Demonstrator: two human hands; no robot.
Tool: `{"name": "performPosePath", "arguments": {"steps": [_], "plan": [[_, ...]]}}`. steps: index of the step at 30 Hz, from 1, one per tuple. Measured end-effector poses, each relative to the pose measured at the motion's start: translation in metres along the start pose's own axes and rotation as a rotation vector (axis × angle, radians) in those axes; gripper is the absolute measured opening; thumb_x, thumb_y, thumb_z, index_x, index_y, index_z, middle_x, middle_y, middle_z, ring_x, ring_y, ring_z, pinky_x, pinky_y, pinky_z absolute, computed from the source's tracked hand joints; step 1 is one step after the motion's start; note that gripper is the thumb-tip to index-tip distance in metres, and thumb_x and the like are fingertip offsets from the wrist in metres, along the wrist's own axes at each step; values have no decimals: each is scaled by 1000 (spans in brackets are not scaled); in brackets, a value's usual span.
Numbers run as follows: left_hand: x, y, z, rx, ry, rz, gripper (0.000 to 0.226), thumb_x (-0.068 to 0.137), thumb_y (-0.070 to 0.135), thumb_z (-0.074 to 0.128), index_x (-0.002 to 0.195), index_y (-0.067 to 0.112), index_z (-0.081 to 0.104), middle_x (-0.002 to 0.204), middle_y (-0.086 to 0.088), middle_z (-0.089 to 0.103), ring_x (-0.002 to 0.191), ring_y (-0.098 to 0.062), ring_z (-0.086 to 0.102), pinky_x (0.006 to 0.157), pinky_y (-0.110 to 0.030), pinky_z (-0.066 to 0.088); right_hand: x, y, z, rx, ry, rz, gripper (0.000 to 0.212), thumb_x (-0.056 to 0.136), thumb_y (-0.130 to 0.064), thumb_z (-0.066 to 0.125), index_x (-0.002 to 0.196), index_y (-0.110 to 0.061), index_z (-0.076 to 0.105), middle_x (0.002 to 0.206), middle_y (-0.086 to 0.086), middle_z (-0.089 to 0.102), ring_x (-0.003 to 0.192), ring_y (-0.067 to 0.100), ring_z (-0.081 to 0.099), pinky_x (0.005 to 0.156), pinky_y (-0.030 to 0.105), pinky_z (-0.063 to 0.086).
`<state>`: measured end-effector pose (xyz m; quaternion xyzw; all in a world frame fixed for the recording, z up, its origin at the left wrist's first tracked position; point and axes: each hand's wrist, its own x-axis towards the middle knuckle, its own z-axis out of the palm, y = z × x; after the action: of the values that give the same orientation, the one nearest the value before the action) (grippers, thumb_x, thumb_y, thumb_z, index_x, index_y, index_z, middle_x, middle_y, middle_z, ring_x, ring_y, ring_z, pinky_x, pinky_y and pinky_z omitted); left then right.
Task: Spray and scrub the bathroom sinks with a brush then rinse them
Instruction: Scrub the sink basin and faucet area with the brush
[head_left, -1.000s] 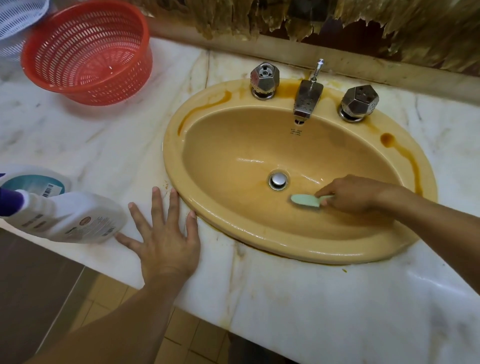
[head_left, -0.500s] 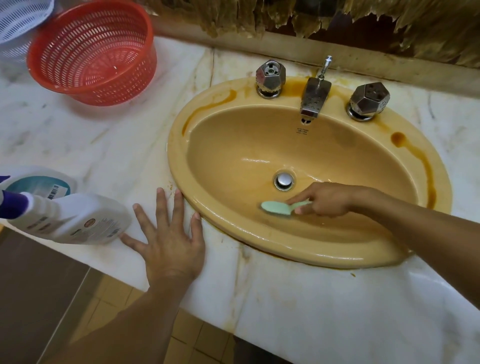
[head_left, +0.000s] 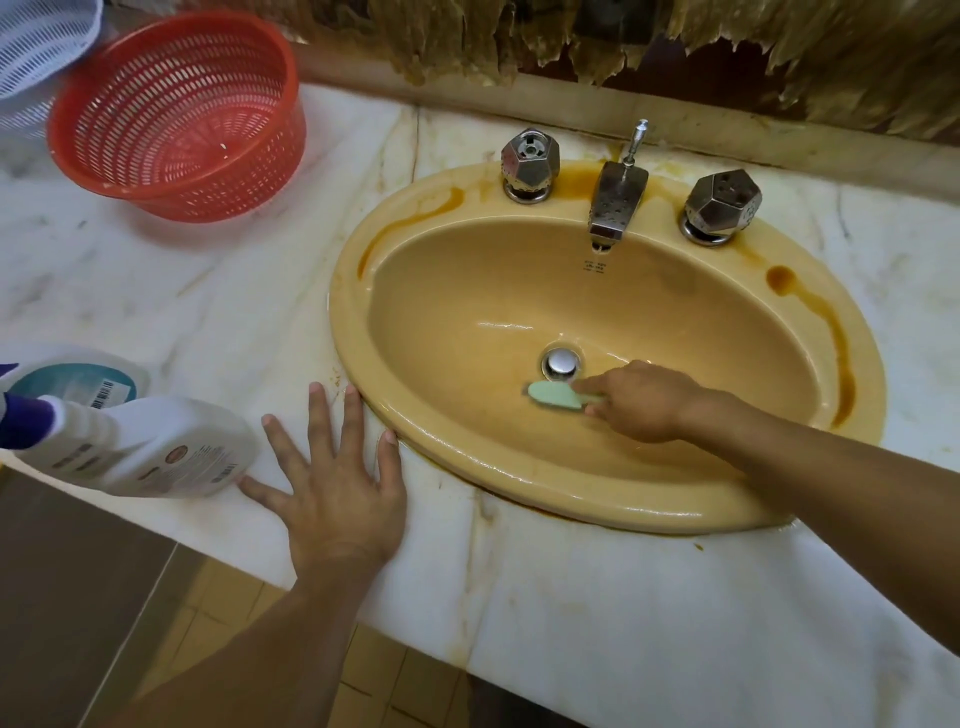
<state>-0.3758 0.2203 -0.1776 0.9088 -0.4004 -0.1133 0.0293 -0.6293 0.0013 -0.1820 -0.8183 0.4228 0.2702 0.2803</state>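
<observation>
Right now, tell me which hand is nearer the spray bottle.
Left. The left hand lies flat on the countertop, its thumb right beside the spray bottle. The right hand is far off inside the sink, holding the brush by the drain.

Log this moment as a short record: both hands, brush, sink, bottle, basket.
sink: yellow, brown stains along its rim
brush: pale green head down in the bowl, just in front of the drain plug
right hand: grips the brush handle inside the bowl
left hand: flat on the marble counter, fingers spread, beside the sink rim
spray bottle: lying on its side, counter's left edge
red basket: upright, back left of the counter
</observation>
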Motion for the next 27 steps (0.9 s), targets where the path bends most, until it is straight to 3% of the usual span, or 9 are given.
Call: {"name": "performPosePath", "arguments": {"steps": [4,9,11,12,14,16,19,23,27], "plan": [[0,0,0,9,-3,2,70,98,66,4,163,42,4,172,13,-8,157,-31,-17,115,-79,-1,-23,14,-20,396,-395,-8,29,99,-46,60,125,-58,63,69,0,48,57,20,40,52,27,36],[0,-1,0,13,-7,-1,70,97,67,2,163,44,0,172,13,-9,157,-31,-18,115,-78,-1,-24,36,-19,-30,-176,8,42,100,-51,53,142,-53,51,138,-1,59,123,24,56,103,36,44],[0,-1,-1,14,-8,-3,67,99,66,3,163,44,0,172,14,-10,157,-31,-19,115,-78,-2,-31,29,-13,231,-303,-18,34,94,-57,58,128,-65,56,100,3,69,86,27,64,79,36,54],[0,-1,-1,16,-9,-3,65,101,64,4,163,44,0,172,14,-10,157,-31,-19,115,-77,-3,-38,28,-16,398,-399,-12,30,95,-54,60,123,-65,59,73,2,59,62,24,53,60,32,48],[0,0,-1,10,-17,-8,64,102,63,8,163,44,-1,172,14,-11,156,-31,-20,116,-77,-3,-46,35,-26,508,-510,1,28,99,-45,61,124,-59,64,59,-2,37,51,17,33,49,30,29],[-1,0,-2,11,-21,-13,65,102,63,10,163,44,-2,172,15,-12,156,-30,-20,116,-77,-4,-51,45,-39,347,-496,34,26,98,-46,62,121,-59,65,63,1,48,55,20,44,52,33,39],[0,0,-3,24,-27,-24,65,102,63,10,163,44,-4,171,15,-15,156,-30,-21,116,-76,-4,-64,52,-57,9,-473,155,23,91,-54,61,111,-62,67,114,4,72,96,28,70,85,37,59],[-1,1,-3,20,-30,-21,64,102,64,10,162,44,-3,171,16,-15,156,-29,-22,116,-76,-4,-87,56,-69,-464,-316,196,29,100,-39,49,121,-36,69,108,-8,67,94,14,66,63,24,53],[-1,1,-3,10,-26,-17,65,102,64,10,162,45,-3,171,16,-14,156,-29,-21,116,-76,-5,-92,62,-63,-100,-470,211,27,92,-52,57,116,-52,69,122,1,69,93,18,64,78,28,54]]}}
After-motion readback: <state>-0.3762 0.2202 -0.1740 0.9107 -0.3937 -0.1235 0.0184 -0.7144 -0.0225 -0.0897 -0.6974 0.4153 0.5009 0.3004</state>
